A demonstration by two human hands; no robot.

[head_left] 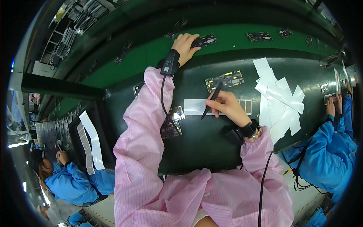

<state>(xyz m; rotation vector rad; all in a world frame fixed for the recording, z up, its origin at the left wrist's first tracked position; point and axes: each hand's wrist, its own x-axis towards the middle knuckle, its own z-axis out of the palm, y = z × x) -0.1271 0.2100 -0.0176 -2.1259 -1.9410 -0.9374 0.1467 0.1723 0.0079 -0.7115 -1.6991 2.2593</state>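
Note:
My left hand reaches over the green belt at the far side, its thumb and fingers closed about the left end of a dark circuit board. In my right hand is a pair of slim black tweezers, held like a pen with the tip pointing down. That hand is over a white label strip with grey-brown rectangles at its right end. Just beyond it lies a circuit board with gold-coloured patches. More boards lie beside my left sleeve, which partly covers them.
White strips lie in a loose pile to the right. Other boards sit on the green belt. Further strips rest on a black tray at left. People in blue work on both sides. Cables run from both my wrists.

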